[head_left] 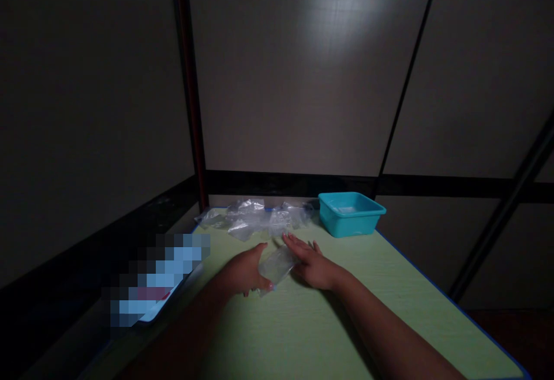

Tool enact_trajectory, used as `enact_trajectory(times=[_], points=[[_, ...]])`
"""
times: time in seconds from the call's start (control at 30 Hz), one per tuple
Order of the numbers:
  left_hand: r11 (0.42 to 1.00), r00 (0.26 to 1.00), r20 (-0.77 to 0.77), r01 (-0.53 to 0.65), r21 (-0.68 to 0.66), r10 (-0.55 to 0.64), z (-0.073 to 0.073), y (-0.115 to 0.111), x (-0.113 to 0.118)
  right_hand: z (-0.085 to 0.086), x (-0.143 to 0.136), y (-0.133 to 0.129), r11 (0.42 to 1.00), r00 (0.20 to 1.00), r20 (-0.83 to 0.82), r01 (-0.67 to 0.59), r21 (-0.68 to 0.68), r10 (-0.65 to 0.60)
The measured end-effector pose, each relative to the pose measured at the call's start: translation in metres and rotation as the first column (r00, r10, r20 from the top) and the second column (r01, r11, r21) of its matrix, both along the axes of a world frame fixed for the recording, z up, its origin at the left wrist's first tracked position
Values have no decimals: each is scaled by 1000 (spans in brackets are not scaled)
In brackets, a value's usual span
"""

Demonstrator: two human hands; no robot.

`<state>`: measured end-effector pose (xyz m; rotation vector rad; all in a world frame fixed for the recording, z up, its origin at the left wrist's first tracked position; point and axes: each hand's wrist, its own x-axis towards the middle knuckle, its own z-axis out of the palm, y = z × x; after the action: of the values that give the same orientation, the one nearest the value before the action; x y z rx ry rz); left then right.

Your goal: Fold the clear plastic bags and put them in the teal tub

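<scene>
A clear plastic bag lies on the green table between my two hands. My left hand is at the bag's left side, thumb and fingers apart, with the thumb tip on its lower edge. At the bag's upper right, my right hand has its fingers stretched out and touches the edge. Several more clear plastic bags are spread along the far side of the table, beyond my hands.
A turquoise basin stands at the table's far right corner. On the left edge is a light blue tray, mostly blurred out. Panelled walls stand behind and left of the green table.
</scene>
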<state>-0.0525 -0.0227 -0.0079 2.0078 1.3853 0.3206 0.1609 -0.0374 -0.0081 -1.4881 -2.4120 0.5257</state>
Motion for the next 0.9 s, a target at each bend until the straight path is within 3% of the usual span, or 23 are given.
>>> enact_trajectory(times=[0.1,0.23,0.9], points=[[1000,1000,-2,8,8,-8,1,-1,1,5,-1,-4,1000,999,-27,27,1,-27],[1000,1000,7,17,16,-17,1,-1,2,7,-8,-9,999,999,-42,-23,42,25],[1000,999,-45,-3,20,4,-1,1,-1,-8,-7,-1,999,992,126,27,29,-31]])
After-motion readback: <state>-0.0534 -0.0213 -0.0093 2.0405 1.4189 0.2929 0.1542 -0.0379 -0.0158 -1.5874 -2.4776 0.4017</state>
